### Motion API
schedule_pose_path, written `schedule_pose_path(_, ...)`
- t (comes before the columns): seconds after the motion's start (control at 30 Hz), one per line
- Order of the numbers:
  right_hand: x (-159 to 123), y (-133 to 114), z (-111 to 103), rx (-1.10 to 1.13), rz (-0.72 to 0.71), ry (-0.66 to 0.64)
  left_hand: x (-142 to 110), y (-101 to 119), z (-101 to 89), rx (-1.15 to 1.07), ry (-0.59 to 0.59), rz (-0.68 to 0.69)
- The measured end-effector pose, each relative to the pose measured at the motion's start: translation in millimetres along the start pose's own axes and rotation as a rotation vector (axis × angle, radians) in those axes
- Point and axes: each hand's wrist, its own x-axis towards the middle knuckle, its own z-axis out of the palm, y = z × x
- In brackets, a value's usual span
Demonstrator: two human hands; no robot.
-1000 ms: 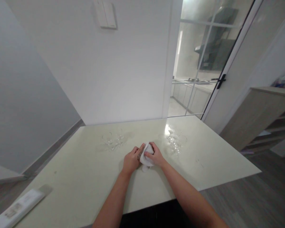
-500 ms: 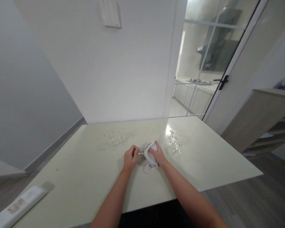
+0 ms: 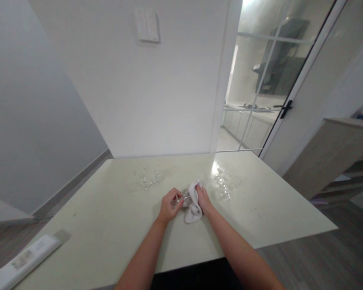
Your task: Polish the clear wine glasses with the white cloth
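Observation:
My left hand (image 3: 171, 204) is closed around the foot end of a clear stemmed glass (image 3: 185, 197), held sideways above the table. A white cloth (image 3: 193, 209) is gripped in my right hand (image 3: 203, 199) and wraps over the other end of the glass, so the bowl is mostly hidden. Farther back on the left stands a group of clear glasses (image 3: 148, 180). More clear glasses (image 3: 223, 182) are grouped beyond my right hand, near a bright reflection. Their see-through outlines are hard to separate.
The pale table (image 3: 103, 225) meets a white wall at its far side. A long white box (image 3: 24, 259) lies at the lower left corner. At the right are a glass-paned door (image 3: 254, 76) with a black handle and a wooden shelf unit (image 3: 323, 157).
My left hand has turned and its fingers now wrap more fully over the glass's foot end. The cloth has shifted with my right hand. The view has tilted up slightly.

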Motion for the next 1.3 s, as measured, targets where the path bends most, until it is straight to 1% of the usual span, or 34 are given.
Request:
schedule_pose_path(0.07, -4, -5, 0, -0.023, -0.067, -0.076, 4, -4, 1.1, -0.08, 0.046, -0.136)
schedule_pose_path(0.17, -10, -12, 1, -0.102, -0.229, -0.21, 9, -12, 3.5, -0.291, 0.151, -0.394)
schedule_pose_path(0.2, -11, -12, 1, -0.103, -0.242, -0.232, 11, -15, 3.9, -0.355, 0.184, -0.455)
schedule_pose_path(0.23, -11, -12, 2, -0.078, -0.22, -0.234, 11, -16, 4.0, -0.399, 0.21, -0.48)
schedule_pose_path(0.27, -10, -11, 2, -0.03, -0.17, -0.214, 11, -17, 3.9, -0.418, 0.225, -0.466)
schedule_pose_path(0.3, -9, -10, 3, 0.027, -0.103, -0.182, 10, -16, 3.6, -0.408, 0.227, -0.417)
schedule_pose_path(0.37, -6, -5, 2, 0.103, 0.001, -0.09, 8, -13, 3.0, -0.32, 0.202, -0.28)
schedule_pose_path(0.43, -2, -1, 1, 0.109, 0.017, 0.001, 5, -9, 2.8, -0.205, 0.16, -0.199)
schedule_pose_path(0.53, 1, 2, -1, 0.104, -0.023, 0.053, 4, -6, 2.8, -0.107, 0.14, -0.209)
schedule_pose_path(0.63, -1, 1, -1, 0.173, 0.014, 0.014, 5, -10, 2.2, -0.094, 0.192, -0.235)
schedule_pose_path(0.73, -4, -4, 0, 0.167, 0.033, -0.029, 6, -16, 2.9, -0.129, 0.235, -0.273)
schedule_pose_path(0.83, -8, -10, 0, 0.104, -0.074, -0.065, 7, -17, 5.2, -0.146, 0.255, -0.318)
schedule_pose_path(0.97, -12, -13, 0, -0.069, -0.239, -0.173, 6, -17, 7.0, -0.085, 0.242, -0.329)
schedule_pose_path(1.03, -15, -14, 0, -0.137, -0.304, -0.198, 6, -17, 7.5, -0.089, 0.235, -0.339)
schedule_pose_path(1.1, -17, -14, 0, -0.201, -0.374, -0.177, 6, -19, 8.0, -0.108, 0.228, -0.355)
schedule_pose_path(1.23, -19, -16, 1, -0.349, -0.533, -0.096, 7, -21, 9.1, -0.144, 0.206, -0.372)
schedule_pose_path(1.3, -20, -17, 2, -0.376, -0.557, -0.082, 6, -19, 8.4, -0.15, 0.192, -0.356)
